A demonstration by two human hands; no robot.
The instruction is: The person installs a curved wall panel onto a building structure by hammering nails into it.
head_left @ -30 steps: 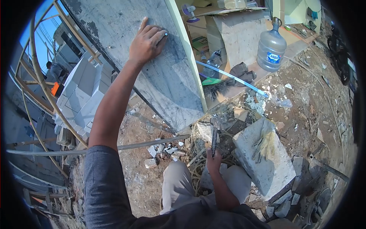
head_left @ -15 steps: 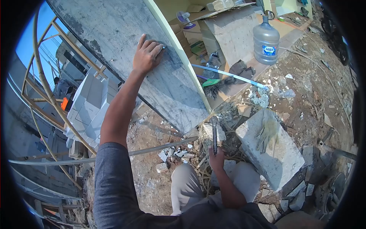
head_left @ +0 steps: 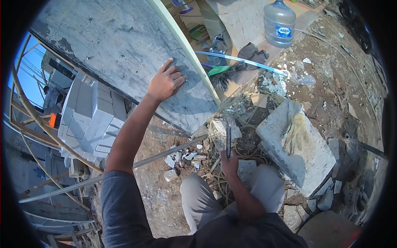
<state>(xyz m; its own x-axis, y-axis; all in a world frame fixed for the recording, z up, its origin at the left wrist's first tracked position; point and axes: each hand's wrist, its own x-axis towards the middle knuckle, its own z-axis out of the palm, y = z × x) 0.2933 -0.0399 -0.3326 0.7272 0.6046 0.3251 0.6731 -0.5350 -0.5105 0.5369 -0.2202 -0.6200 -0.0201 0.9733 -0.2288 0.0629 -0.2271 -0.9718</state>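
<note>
My left hand (head_left: pixel 165 82) rests against the grey, scuffed face of a large slab (head_left: pixel 124 45) with a pale edge. Its index finger points out and the others are curled; whatever they hold is too small to make out. Low in front of my knees, my right hand (head_left: pixel 229 162) grips the dark handle of a hammer (head_left: pixel 228 140). The hammer's head is blurred against a whitish stone (head_left: pixel 219 131) near the slab's bottom corner.
A concrete block (head_left: pixel 289 165) bears a dirty glove (head_left: pixel 296 134) at right. Beyond are a water jug (head_left: pixel 280 25), a blue-white pole (head_left: pixel 248 62) and a duster (head_left: pixel 227 76). Pale blocks (head_left: pixel 89 118) and bamboo poles (head_left: pixel 41 120) stand left, with a person (head_left: pixel 51 97) behind. Rubble lies around.
My left hand has moved down the slab, with its index finger now stretched out. The view has shifted, and the jug and pole sit higher in it. My right hand still holds the hammer.
</note>
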